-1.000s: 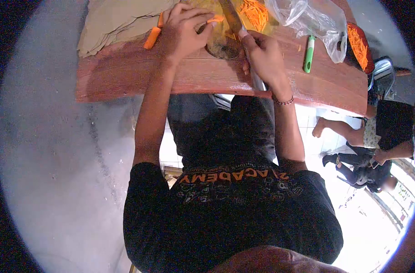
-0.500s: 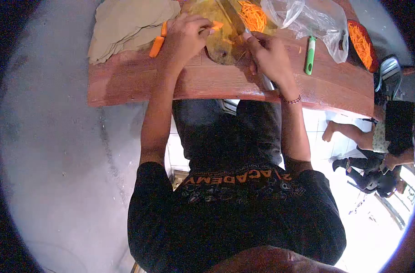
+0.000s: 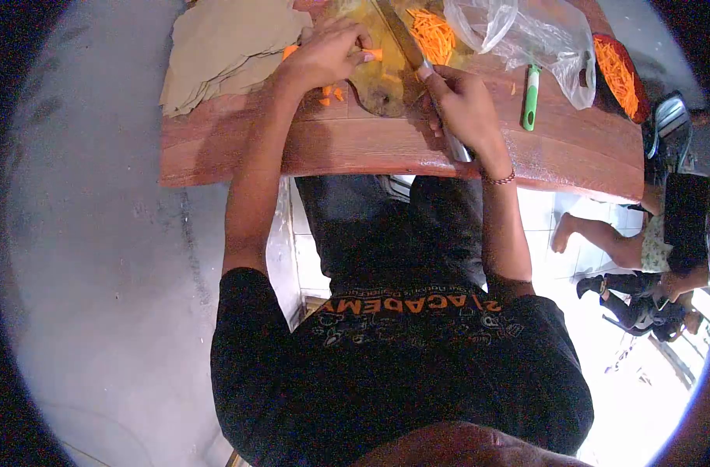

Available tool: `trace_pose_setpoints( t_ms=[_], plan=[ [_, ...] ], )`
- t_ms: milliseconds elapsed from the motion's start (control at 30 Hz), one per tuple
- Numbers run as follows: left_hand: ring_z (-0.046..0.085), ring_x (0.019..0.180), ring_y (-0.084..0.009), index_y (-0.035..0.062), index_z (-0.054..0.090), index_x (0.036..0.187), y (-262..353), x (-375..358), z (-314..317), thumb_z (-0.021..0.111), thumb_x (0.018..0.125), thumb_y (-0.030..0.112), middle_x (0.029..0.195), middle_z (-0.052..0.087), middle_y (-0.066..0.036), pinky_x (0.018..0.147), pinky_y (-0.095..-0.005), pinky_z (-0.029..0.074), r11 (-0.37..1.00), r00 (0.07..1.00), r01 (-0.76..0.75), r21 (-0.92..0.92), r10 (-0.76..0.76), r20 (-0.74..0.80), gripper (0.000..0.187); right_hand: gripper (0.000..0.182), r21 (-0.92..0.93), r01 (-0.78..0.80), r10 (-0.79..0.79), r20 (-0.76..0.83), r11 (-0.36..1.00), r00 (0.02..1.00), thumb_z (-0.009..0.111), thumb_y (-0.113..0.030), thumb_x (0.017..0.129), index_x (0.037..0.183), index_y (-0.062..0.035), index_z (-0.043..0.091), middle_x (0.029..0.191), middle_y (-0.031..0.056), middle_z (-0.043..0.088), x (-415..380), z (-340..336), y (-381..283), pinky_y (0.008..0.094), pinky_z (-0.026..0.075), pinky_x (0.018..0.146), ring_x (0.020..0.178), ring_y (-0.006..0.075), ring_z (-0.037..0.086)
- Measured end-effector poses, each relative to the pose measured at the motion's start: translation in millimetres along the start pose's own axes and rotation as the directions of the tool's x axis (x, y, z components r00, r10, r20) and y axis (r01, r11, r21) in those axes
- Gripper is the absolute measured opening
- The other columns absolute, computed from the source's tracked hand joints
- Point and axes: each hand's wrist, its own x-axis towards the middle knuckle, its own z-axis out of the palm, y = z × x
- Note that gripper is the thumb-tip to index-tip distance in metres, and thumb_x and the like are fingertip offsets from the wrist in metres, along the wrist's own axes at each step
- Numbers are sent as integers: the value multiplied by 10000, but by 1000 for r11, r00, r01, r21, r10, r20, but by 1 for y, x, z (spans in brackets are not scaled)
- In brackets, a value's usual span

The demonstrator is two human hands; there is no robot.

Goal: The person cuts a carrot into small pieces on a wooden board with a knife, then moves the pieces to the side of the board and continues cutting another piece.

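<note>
My left hand [image 3: 333, 54] is closed around an orange carrot piece [image 3: 374, 55] at the left side of a worn wooden cutting board [image 3: 380, 100]. My right hand [image 3: 465, 107] grips a knife [image 3: 402, 33] by its handle. The blade slants up and left across the board, right of the carrot piece. A heap of carrot strips [image 3: 433, 36] lies to the right of the blade. Another carrot chunk [image 3: 290, 51] is partly hidden behind my left hand, and small carrot scraps [image 3: 332, 95] sit beside the board.
Brown cardboard [image 3: 230, 54] covers the table's left end. A clear plastic bag [image 3: 534, 43], a green-handled peeler [image 3: 531, 101] and a red container [image 3: 639, 97] of carrot strips are to the right. The table's front edge [image 3: 402, 173] is before me. People are at far right.
My left hand has shifted slightly up and right with the carrot piece. A carrot chunk left of my wrist is out of sight, and small scraps now show below the hand.
</note>
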Motion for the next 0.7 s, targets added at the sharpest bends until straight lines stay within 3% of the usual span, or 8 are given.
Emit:
trace_pose_setpoints(
  t_ms=[33,100,233,300,333,400,500,700],
  plan=[
    [625,1069,-321,68,635,992,2,0,0,727,881,327,1073,665,-121,927,-435,484,1000,1000,0,1,0,-2,297,403,-1,2,-2,0,1000,1000,520,-343,1029,854,-21,687,591,56,637,0,1,1,340,469,470,452,143,580],
    [642,1021,-308,77,631,1017,10,2,-1,698,898,291,1029,684,-104,878,-423,484,972,974,198,-128,-180,137,254,411,-28,-25,25,-10,999,1000,527,-360,1021,849,-27,697,605,63,654,0,3,4,348,482,491,463,153,597],
    [664,973,-305,93,641,978,28,-6,1,723,870,264,962,701,-80,839,-403,504,866,908,418,-275,-388,157,218,423,44,-99,97,35,994,995,544,-381,1003,866,-14,703,634,105,671,-2,2,-2,372,502,538,510,194,634],
    [668,907,-290,108,671,1009,29,-11,11,731,868,317,936,721,-78,818,-457,491,878,882,379,-292,-438,-172,259,427,-84,20,-25,-59,996,998,561,-396,988,918,-2,709,668,150,679,7,2,12,403,512,583,565,244,660],
    [668,907,-290,108,671,1009,31,-11,11,731,868,317,936,721,-78,818,-457,491,877,881,381,-293,-440,-173,259,427,-86,20,-25,-57,996,998,561,-396,988,918,-2,709,668,150,679,8,1,14,403,512,583,565,244,660],
    [635,935,-223,130,681,958,36,-13,9,761,807,246,870,716,-24,823,-470,380,950,883,262,171,-164,-441,207,422,-107,67,-77,-95,992,992,564,-389,986,970,6,711,697,181,681,10,0,15,423,513,612,604,290,669],
    [616,917,-203,148,707,925,38,-16,13,776,787,276,875,716,9,835,-470,311,994,909,87,66,-52,-413,201,416,-108,54,-64,-90,993,994,564,-391,986,985,-5,719,719,188,689,5,-2,9,437,517,640,630,319,677],
    [629,930,-190,175,731,960,34,-23,15,797,774,367,902,720,41,852,-430,310,995,951,33,-92,-60,-303,275,407,-156,-4,-4,-48,988,999,560,-384,986,961,-13,726,740,192,699,1,1,8,443,527,679,675,332,695]
  ],
)
